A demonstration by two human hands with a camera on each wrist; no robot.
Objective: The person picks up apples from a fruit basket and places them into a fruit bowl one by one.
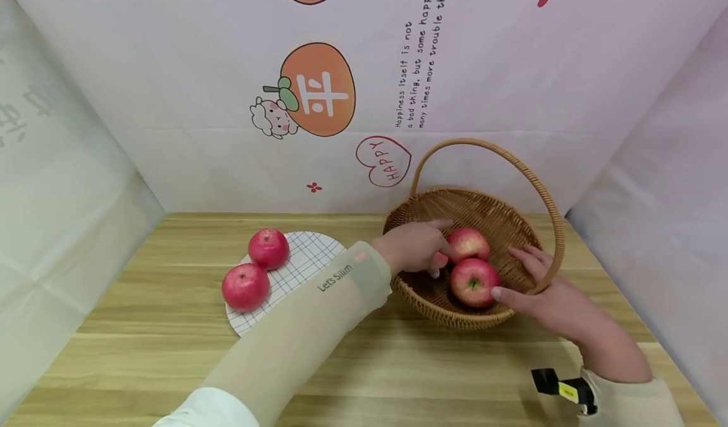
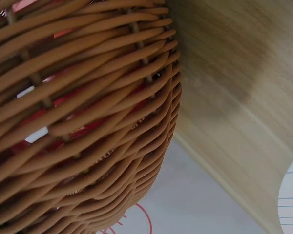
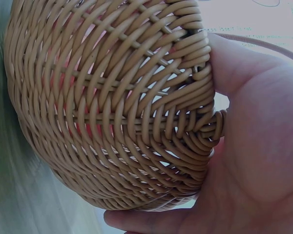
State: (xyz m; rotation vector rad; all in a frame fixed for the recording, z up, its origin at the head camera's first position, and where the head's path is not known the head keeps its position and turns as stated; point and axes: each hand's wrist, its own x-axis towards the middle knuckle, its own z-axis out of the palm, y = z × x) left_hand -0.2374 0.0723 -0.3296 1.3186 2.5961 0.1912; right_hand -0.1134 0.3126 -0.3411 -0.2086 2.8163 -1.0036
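Observation:
A brown wicker basket with a tall arched handle holds two red apples, a rear apple and a front apple, lying against each other. My left hand reaches over the left rim into it, beside the rear apple. A small red patch shows by its fingers; the hand hides what this belongs to and whether anything is gripped. My right hand grips the basket's right rim at the handle's base, its thumb near the front apple. In the right wrist view, the palm lies along the rim.
To the left lies a round white checked mat bearing two more red apples, a back apple and a front apple. A wooden tabletop is under everything. A printed white cloth rises behind the basket.

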